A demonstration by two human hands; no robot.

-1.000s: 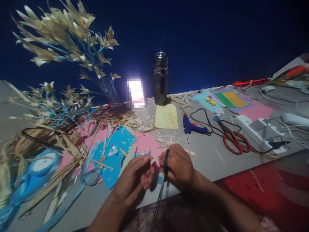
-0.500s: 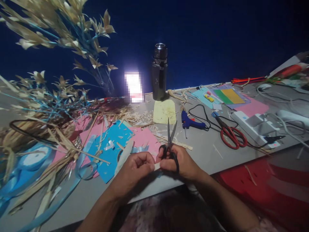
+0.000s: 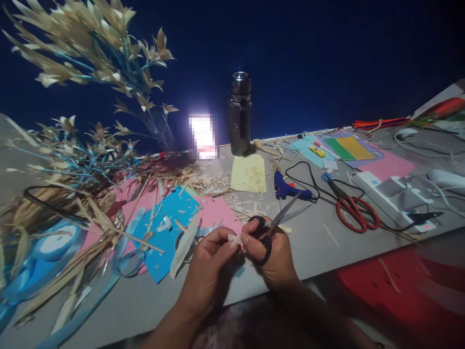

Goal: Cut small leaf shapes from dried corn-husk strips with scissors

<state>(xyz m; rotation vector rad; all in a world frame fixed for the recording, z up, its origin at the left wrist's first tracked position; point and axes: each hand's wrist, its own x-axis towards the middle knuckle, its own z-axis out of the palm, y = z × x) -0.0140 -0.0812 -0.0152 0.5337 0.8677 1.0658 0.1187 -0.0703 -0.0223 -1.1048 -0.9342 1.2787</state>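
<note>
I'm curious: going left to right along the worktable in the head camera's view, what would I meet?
Roll of blue ribbon, blue sheet, left hand, small pale piece, right hand, red-handled scissors, white power strip.

Black-handled scissors [image 3: 275,221]: blades [image 3: 286,209] were smooth, shiny metal; handles [image 3: 269,246] looked plastic.
Pale scrap [image 3: 234,238]: looked matt.
Flask [image 3: 240,126]: was dark, glossy metal.
Glue gun [image 3: 285,188]: looked blue plastic.
Ribbon [image 3: 91,306]: had a satin sheen.
Blue sheet [image 3: 160,259]: looked matt paper.
Leafy sprays [image 3: 87,43]: looked dry, papery.
Power strip [image 3: 367,181]: was smooth plastic.

Black-handled scissors [image 3: 281,216] gape near a small pale strip [image 3: 235,239].
</note>
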